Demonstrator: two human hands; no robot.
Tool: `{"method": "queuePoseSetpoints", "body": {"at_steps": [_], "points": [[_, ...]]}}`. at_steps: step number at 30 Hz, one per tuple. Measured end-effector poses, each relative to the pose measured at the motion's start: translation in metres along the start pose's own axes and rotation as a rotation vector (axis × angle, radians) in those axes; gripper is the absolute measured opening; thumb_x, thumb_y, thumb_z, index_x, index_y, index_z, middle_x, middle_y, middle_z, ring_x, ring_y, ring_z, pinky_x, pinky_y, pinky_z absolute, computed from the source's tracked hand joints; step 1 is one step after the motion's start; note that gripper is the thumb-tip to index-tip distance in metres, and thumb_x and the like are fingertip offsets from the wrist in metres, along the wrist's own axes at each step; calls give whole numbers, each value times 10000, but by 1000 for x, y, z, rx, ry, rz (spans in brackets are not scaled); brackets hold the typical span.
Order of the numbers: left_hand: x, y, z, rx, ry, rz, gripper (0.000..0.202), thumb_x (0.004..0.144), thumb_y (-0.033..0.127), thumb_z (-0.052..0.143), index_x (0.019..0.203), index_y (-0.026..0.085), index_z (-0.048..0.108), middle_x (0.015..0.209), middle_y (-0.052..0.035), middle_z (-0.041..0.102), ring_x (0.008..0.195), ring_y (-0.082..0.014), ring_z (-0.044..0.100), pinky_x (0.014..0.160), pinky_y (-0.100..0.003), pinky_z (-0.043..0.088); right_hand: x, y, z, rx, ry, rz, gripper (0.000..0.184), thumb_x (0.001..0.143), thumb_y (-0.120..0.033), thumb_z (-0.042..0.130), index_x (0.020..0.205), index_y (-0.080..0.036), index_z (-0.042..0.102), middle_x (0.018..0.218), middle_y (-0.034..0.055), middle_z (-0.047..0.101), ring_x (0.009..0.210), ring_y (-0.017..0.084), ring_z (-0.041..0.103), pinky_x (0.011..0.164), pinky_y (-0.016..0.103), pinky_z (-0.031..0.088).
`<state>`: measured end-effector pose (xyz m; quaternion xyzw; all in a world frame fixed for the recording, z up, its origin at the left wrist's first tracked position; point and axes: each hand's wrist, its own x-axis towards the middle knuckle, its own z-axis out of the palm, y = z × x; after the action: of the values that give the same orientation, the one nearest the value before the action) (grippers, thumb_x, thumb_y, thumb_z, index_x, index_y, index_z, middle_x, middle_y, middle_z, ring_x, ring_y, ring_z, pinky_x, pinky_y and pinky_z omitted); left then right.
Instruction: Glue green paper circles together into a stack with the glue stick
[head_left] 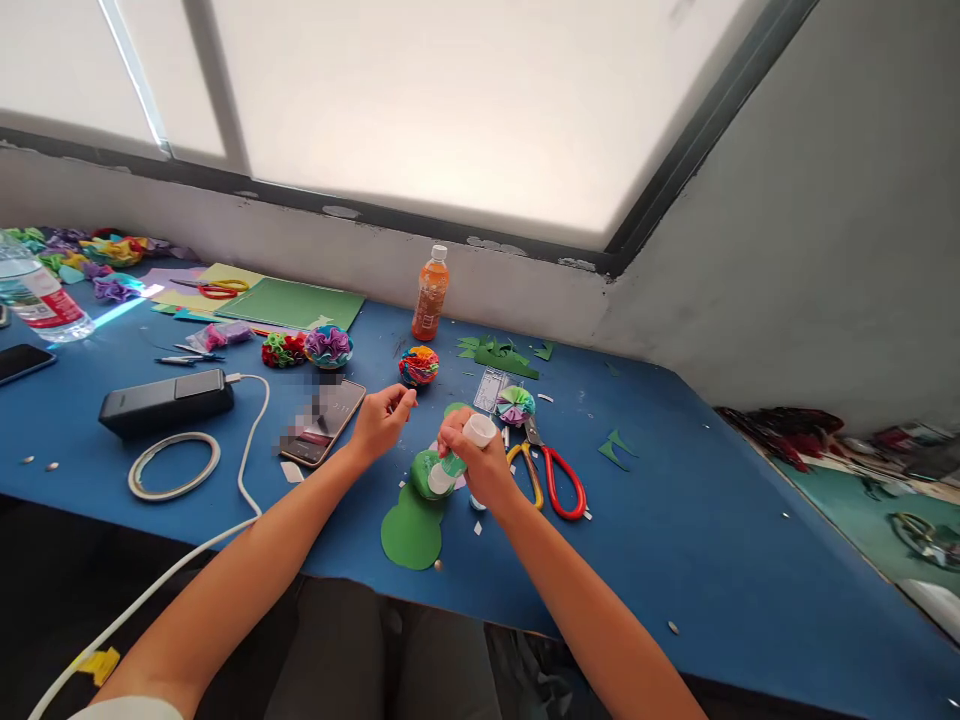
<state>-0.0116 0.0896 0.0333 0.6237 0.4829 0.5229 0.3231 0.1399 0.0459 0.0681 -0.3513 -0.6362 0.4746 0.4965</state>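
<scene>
Right hand (480, 458) is closed round a small green glue bottle (431, 474), fingers wrapped over its upper part. A white cap (480, 430) shows at 12 o'clock above my knuckles; can't tell if it's on or off the bottle. The bottle hangs tilted, its lower end toward 7 o'clock, just over a green paper circle (411, 536) on the blue table (712, 560). It's likely light, soft-walled plastic, a bit slick, so best held mid-body without squeezing. Right wrist is bent, forearm coming in from 5 o'clock. Left hand (382, 420) is at 10 o'clock of the bottle, thumb and forefinger pinched shut; can't tell if anything tiny is between them. Its forearm comes in from 7 o'clock. Scissors (553, 478) lie at 3 o'clock, a paper flower (418, 365) at 12, a phone (322, 425) at 9.
</scene>
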Motion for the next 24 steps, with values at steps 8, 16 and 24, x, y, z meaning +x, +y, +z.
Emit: {"method": "queuePoseSetpoints", "body": {"at_steps": [8,16,24], "points": [[0,-4,1,41,-50,33,333,836,411,413,657,168,554,501,46,467,481,-98,413,501,-219,331,0,7,6,24,-31,2,272,736,-334,620,612,-205,415,559,-55,459,499,91,416,492,240,332],[2,-5,-2,53,-41,45,336,843,405,406,656,166,551,491,45,441,472,-97,397,494,-221,319,-1,13,3,-1,-103,17,269,741,-294,643,604,-198,433,550,-53,452,524,96,396,499,241,307],[2,-8,-2,92,-68,36,343,847,412,396,666,167,553,508,40,451,491,-101,408,504,-226,322,-7,28,0,42,-163,34,303,738,-373,640,614,-200,425,557,-49,455,505,91,368,494,249,288]]}}
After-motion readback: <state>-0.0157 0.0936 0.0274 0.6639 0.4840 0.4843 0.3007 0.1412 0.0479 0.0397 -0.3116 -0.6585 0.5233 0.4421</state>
